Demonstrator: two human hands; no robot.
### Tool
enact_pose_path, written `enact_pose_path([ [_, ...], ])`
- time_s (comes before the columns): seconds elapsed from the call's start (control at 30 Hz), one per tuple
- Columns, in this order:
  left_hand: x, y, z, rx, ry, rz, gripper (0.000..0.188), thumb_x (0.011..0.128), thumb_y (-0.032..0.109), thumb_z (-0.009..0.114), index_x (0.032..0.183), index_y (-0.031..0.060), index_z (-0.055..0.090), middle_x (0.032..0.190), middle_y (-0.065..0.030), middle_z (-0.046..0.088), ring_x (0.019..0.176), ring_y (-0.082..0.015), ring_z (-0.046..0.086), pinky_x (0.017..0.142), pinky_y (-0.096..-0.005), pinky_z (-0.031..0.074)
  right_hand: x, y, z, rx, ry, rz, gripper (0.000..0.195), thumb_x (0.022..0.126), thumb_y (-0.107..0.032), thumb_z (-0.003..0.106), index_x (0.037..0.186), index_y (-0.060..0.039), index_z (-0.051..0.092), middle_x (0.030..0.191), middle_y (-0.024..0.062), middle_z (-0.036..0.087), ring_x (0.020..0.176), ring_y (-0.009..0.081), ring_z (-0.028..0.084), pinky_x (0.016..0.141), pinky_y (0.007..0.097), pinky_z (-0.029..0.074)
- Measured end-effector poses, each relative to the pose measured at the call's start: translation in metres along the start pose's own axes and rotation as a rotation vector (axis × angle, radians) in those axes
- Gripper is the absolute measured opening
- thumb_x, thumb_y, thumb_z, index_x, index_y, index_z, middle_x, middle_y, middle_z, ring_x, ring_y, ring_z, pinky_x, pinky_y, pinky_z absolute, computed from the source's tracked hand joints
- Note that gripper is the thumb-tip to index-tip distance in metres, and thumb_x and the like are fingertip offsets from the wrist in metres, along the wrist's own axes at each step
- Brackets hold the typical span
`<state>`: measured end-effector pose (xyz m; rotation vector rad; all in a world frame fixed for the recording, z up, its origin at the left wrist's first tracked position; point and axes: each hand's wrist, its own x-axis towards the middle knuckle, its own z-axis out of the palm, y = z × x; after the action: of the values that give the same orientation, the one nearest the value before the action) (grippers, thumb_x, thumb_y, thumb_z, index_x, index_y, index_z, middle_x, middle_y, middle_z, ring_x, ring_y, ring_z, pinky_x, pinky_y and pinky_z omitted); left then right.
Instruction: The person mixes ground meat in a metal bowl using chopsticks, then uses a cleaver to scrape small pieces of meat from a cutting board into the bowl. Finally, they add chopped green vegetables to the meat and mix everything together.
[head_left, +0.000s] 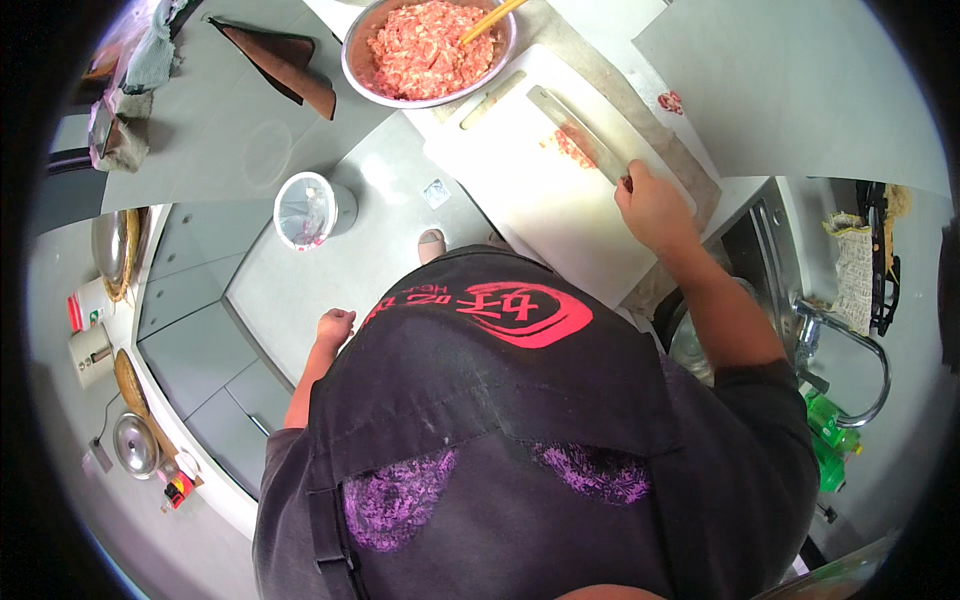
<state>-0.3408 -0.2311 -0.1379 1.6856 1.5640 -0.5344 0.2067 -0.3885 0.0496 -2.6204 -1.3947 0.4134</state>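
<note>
My right hand (652, 206) grips the handle of a kitchen knife (600, 151), its broad blade resting over a white cutting board (555, 217). A small patch of minced meat (568, 148) lies along the blade's edge on the board. Beyond the board's far left corner stands a metal bowl (513, 52) heaped with raw minced meat (427, 52). A pair of wooden chopsticks (491, 21) sticks out of that meat. Down at my side hangs my left hand (336, 328), fingers curled in, with no object visible in it.
To my right is a sink (776, 217) with a curved faucet (877, 352) and green bottles (829, 427). A lined waste bin (306, 211) stands on the floor. The left counter (214, 480) holds a pot lid (136, 445). A meat scrap (670, 103) lies right of the board.
</note>
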Motion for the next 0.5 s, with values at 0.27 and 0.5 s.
enact_pose_path([
  [0.27, 0.017, -0.032, 0.03, -0.062, 0.034, -0.207, 0.034, 0.077, 0.033, 0.065, 0.088, 0.001, 0.065, 0.079, -0.0103, 0.068, 0.072, -0.0199, 0.065, 0.07, -0.0335, 0.051, -0.003, -0.001, 0.001, 0.056, -0.008, 0.039, 0.021, 0.085, -0.023, 0.053, 0.091, -0.0025, 0.051, 0.077, 0.0205, 0.062, 0.074, 0.0414, 0.059, 0.066, 0.0499, 0.044],
  [0.5, 0.029, -0.029, 0.026, -0.044, 0.024, -0.177, 0.035, 0.077, 0.034, 0.065, 0.09, 0.0015, 0.066, 0.083, -0.0118, 0.068, 0.079, -0.0222, 0.066, 0.074, -0.0346, 0.051, -0.006, -0.011, 0.004, 0.059, -0.079, 0.114, 0.022, 0.085, -0.022, 0.054, 0.091, -0.0011, 0.051, 0.079, 0.0232, 0.061, 0.078, 0.0415, 0.058, 0.067, 0.0475, 0.045],
])
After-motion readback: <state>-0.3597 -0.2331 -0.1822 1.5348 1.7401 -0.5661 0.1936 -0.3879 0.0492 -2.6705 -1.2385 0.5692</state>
